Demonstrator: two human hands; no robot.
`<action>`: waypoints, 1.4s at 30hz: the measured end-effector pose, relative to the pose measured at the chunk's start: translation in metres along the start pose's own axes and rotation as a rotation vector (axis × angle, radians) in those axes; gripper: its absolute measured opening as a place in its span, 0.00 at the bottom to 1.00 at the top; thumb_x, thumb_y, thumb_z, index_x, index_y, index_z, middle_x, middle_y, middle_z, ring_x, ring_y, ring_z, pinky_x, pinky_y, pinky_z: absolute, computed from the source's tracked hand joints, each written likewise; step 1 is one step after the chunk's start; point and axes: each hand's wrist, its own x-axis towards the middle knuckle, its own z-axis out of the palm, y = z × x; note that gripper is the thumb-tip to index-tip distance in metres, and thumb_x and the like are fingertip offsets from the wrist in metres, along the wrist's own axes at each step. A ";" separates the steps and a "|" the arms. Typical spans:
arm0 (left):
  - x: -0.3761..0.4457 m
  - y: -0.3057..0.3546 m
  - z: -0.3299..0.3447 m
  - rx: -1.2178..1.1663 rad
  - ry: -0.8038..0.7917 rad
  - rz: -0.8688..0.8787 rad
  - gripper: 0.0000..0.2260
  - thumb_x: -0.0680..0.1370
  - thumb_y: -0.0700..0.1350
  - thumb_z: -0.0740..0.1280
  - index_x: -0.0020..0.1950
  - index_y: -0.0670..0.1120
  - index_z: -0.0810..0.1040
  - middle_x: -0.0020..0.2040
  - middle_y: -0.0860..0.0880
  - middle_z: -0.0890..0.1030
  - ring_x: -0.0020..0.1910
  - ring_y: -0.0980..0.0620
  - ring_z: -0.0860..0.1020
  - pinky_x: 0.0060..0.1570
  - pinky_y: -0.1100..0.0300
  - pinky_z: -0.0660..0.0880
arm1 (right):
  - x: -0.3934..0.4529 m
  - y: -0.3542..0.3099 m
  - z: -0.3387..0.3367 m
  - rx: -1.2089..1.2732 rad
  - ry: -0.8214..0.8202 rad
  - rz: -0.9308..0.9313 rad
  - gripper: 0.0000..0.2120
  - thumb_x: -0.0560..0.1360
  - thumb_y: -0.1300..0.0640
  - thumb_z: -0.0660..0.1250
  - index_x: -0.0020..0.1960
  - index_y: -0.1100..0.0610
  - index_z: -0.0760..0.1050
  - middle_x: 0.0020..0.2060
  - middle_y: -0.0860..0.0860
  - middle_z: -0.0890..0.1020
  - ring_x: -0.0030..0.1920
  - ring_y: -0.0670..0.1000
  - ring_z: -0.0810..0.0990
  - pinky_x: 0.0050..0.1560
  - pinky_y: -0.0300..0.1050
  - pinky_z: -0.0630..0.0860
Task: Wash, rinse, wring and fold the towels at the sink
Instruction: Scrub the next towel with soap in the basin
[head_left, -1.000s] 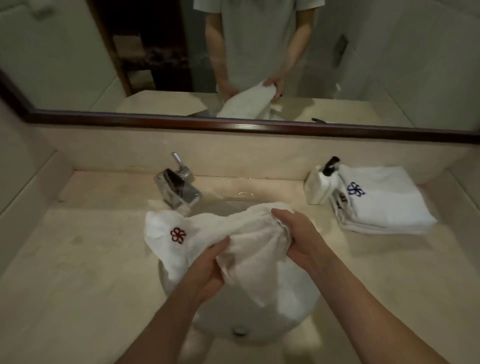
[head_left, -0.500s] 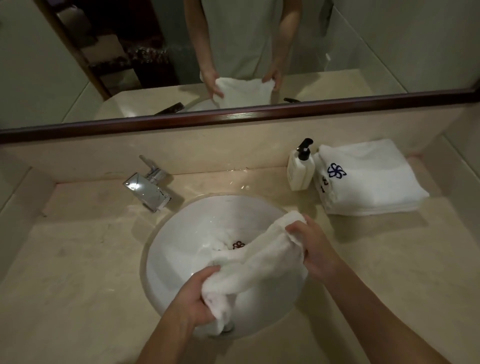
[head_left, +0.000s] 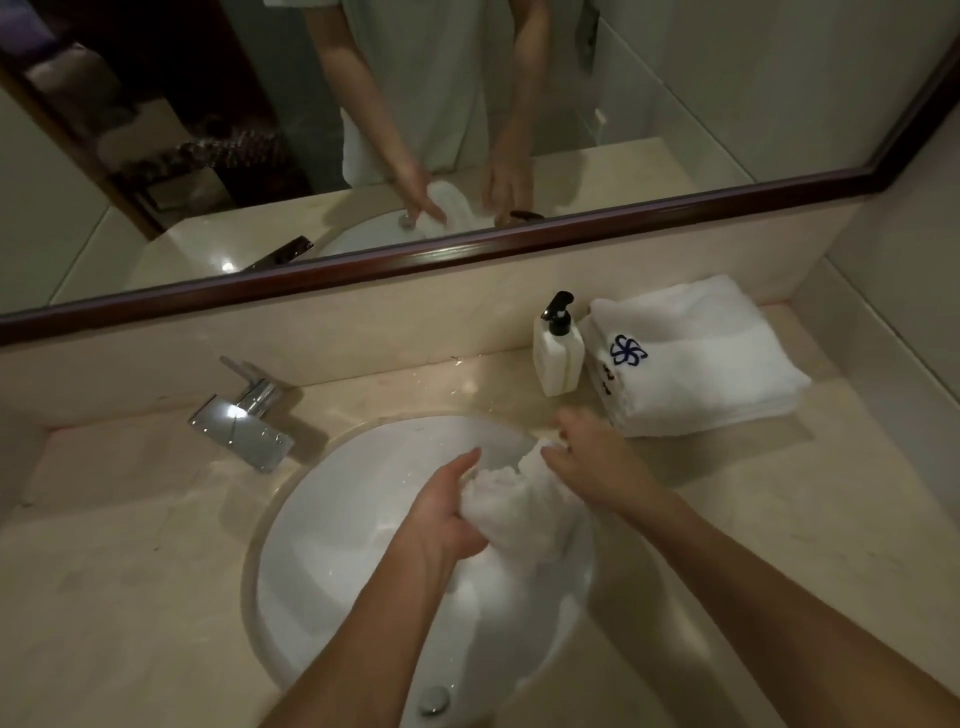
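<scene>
I have gathered the white terry towel (head_left: 519, 506), spread out a second ago, into a bunch low in the round white sink basin (head_left: 332, 530). My left hand (head_left: 441, 519) grips its near end, my right hand (head_left: 592, 467) pinches the far end: scrubbing begins.

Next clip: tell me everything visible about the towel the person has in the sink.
The towel is white terry cloth, bunched into a thick crumpled roll instead of spread flat. It hangs over the white basin, running from upper right down to lower left. The left hand grips its lower part and the right hand pinches its upper end near the basin's rim. No logo shows on it. Whether it is wet cannot be told.
</scene>
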 end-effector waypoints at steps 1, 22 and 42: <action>0.000 0.001 0.007 0.008 -0.028 0.005 0.11 0.75 0.43 0.69 0.49 0.34 0.83 0.47 0.38 0.84 0.48 0.40 0.81 0.58 0.48 0.76 | 0.005 0.001 -0.013 0.035 0.103 -0.035 0.14 0.80 0.54 0.63 0.63 0.58 0.73 0.57 0.56 0.75 0.57 0.57 0.76 0.54 0.50 0.73; 0.044 0.062 0.099 0.164 -0.185 0.425 0.17 0.80 0.46 0.65 0.65 0.38 0.77 0.59 0.39 0.82 0.60 0.43 0.80 0.67 0.49 0.72 | 0.074 0.017 -0.043 -0.075 0.417 -0.346 0.33 0.72 0.66 0.58 0.77 0.59 0.64 0.76 0.53 0.67 0.71 0.55 0.72 0.60 0.51 0.74; 0.029 0.050 0.097 0.060 -0.259 0.432 0.17 0.80 0.47 0.64 0.65 0.38 0.77 0.62 0.41 0.80 0.61 0.45 0.79 0.63 0.52 0.75 | 0.063 0.003 -0.068 -0.229 0.206 -0.297 0.33 0.80 0.60 0.57 0.82 0.49 0.51 0.80 0.39 0.50 0.68 0.52 0.72 0.55 0.50 0.77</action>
